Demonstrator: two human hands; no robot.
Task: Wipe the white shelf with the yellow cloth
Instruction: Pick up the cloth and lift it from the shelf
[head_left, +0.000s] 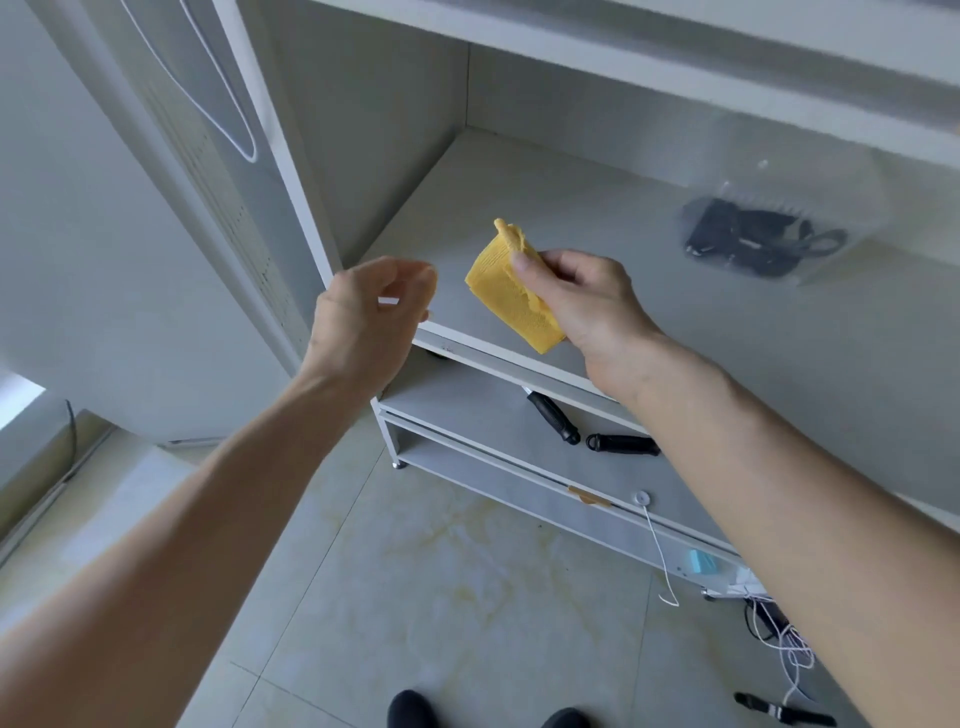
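A folded yellow cloth (506, 288) is pinched between thumb and fingers of my right hand (587, 306), held in the air just above the front part of the white shelf (519, 197). The cloth does not clearly touch the shelf surface. My left hand (369, 317) hovers at the shelf's front left corner, a short gap left of the cloth, its fingers loosely curled and holding nothing.
A clear plastic bag with black cables (763, 236) lies on the shelf at the right. On the lower shelf lie two black handled tools (556, 418). An upper shelf board (675, 47) hangs overhead. White and black cords (779, 629) trail on the tiled floor.
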